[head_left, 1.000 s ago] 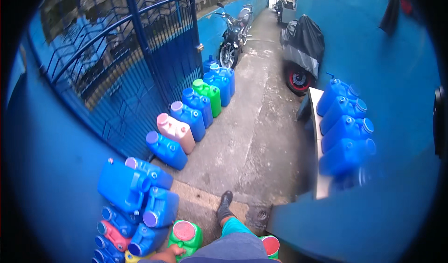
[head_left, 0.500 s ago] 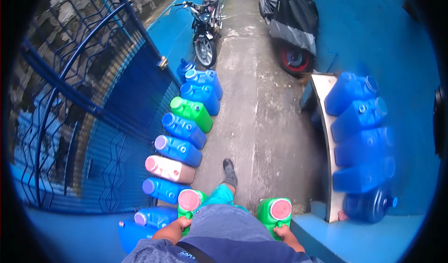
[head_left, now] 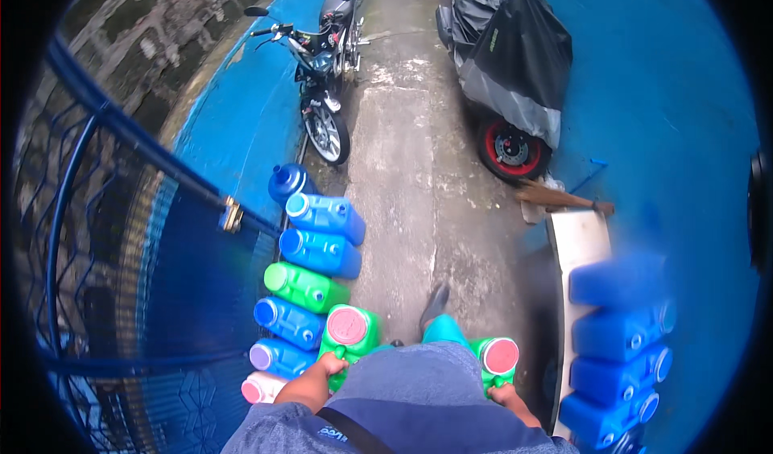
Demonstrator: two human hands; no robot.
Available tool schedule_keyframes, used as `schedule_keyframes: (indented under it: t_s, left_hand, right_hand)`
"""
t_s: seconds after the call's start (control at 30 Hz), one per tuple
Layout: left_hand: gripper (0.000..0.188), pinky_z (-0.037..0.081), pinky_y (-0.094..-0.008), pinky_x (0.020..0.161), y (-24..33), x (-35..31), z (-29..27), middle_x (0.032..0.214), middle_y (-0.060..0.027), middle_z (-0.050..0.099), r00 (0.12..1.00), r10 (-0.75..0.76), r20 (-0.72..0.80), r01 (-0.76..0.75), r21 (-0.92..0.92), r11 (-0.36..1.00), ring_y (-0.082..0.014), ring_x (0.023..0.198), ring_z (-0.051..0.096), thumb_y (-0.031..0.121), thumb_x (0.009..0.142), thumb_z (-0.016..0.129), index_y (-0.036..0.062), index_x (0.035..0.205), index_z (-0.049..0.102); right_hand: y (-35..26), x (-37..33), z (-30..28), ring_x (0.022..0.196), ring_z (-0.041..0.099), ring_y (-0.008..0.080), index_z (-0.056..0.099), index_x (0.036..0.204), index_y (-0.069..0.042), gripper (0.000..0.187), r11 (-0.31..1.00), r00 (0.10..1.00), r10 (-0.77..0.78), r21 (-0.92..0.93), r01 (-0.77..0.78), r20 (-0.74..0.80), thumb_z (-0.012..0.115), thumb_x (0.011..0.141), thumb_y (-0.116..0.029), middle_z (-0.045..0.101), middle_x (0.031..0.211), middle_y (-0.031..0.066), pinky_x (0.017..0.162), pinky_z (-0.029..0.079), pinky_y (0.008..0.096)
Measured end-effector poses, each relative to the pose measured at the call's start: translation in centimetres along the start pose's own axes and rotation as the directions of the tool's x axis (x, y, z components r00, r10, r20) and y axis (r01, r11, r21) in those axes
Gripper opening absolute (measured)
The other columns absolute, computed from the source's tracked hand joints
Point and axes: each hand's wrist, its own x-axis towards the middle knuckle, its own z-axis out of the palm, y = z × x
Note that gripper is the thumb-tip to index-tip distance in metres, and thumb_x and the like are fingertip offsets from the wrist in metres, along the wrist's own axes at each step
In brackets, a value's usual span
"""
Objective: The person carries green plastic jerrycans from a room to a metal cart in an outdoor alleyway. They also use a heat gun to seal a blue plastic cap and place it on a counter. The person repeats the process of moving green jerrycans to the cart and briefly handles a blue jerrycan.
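Note:
My left hand [head_left: 333, 365] is closed round the handle of a green jug [head_left: 349, 325] with a round pinkish-red cap. On my other side, my right hand [head_left: 502, 394] grips the handle of a second green jug [head_left: 498, 356], capped the same way. Both jugs hang upright beside my body, partly hidden by my shirt and arms. The left one is close against a row of blue jugs [head_left: 320, 253] along the gate, which also has a light green jug [head_left: 306, 287] and a pale pink one [head_left: 262, 387].
A blue gate [head_left: 185, 253] lines the left side. Ahead, a motorcycle [head_left: 326, 76] stands left and a covered motorcycle [head_left: 515, 76] right of the concrete path [head_left: 394, 172]. Several blue jugs [head_left: 616, 333] stand on a pale ledge [head_left: 581, 237] at right, near a broom [head_left: 560, 197].
I have moved forward along the path with both green jugs still in hand. The jug rows and motorcycles now appear closer, and a different foot is in front.

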Motion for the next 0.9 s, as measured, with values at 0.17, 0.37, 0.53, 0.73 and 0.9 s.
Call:
schedule_keyframes:
  t_s: [0.17, 0.37, 0.53, 0.73, 0.9]
  left_hand:
    - [0.013, 0.046, -0.0333, 0.056, 18.8, 5.8, -8.4, 0.067, -0.0058, 0.062, 0.999, -0.04, 0.013, 0.04, -0.044, 0.998, -0.0164, 0.06, 0.058, 0.019, 0.073, 0.069, 0.0085, 0.076, 0.063]
    - [0.011, 0.045, -0.0334, 0.053, 38.9, 13.6, -21.2, 0.067, -0.0055, 0.059, 0.996, -0.023, 0.087, 0.034, -0.117, 0.993, -0.017, 0.057, 0.055, 0.014, 0.074, 0.067, 0.0065, 0.08, 0.062]
    - [0.011, 0.046, -0.0344, 0.053, 49.4, 24.7, -29.2, 0.065, -0.0057, 0.057, 0.987, -0.074, 0.141, 0.111, -0.283, 0.953, -0.0176, 0.057, 0.055, 0.013, 0.075, 0.067, 0.0069, 0.08, 0.061]
    - [0.016, 0.045, -0.0357, 0.053, 68.5, 40.7, -40.1, 0.071, -0.0071, 0.062, 0.98, -0.149, 0.136, 0.181, -0.27, 0.946, -0.0191, 0.06, 0.057, 0.019, 0.073, 0.07, 0.0057, 0.08, 0.062]
    - [0.018, 0.046, -0.0368, 0.056, 85.6, 47.5, -51.2, 0.072, -0.0078, 0.063, 0.998, -0.057, -0.011, 0.055, -0.11, 0.992, -0.0188, 0.062, 0.059, 0.017, 0.073, 0.07, 0.0035, 0.083, 0.065]
  right_hand:
    - [-14.5, 11.6, -8.0, 0.071, 0.065, 0.0232, 0.061, 0.09, -0.001, 0.03, 0.993, 0.999, 0.014, 0.119, -0.018, 0.039, 0.065, 0.075, -0.027, 0.066, 0.078, 0.0137, 0.064, 0.052, 0.0361]
    - [-30.9, 22.0, -18.6, 0.063, 0.064, 0.0222, 0.055, 0.097, 0.002, 0.026, 0.974, 0.995, 0.081, 0.209, -0.09, 0.05, 0.061, 0.081, -0.016, 0.064, 0.076, 0.0146, 0.055, 0.051, 0.0369]
    - [-43.1, 28.9, -26.9, 0.059, 0.062, 0.0201, 0.055, 0.097, 0.002, 0.021, 0.916, 0.996, 0.088, 0.392, -0.079, -0.006, 0.06, 0.082, -0.011, 0.064, 0.076, 0.013, 0.053, 0.05, 0.036]
    - [-61.4, 38.8, -36.5, 0.06, 0.061, 0.0182, 0.057, 0.093, 0.002, 0.022, 0.955, 0.998, 0.021, 0.296, -0.002, -0.06, 0.065, 0.077, -0.01, 0.063, 0.074, 0.0109, 0.054, 0.05, 0.0349]
    - [-79.6, 43.6, -47.7, 0.06, 0.06, 0.0169, 0.056, 0.09, 0.0, 0.026, 0.954, 0.993, 0.11, 0.275, -0.12, 0.051, 0.07, 0.072, -0.012, 0.061, 0.071, 0.0085, 0.053, 0.05, 0.0337]
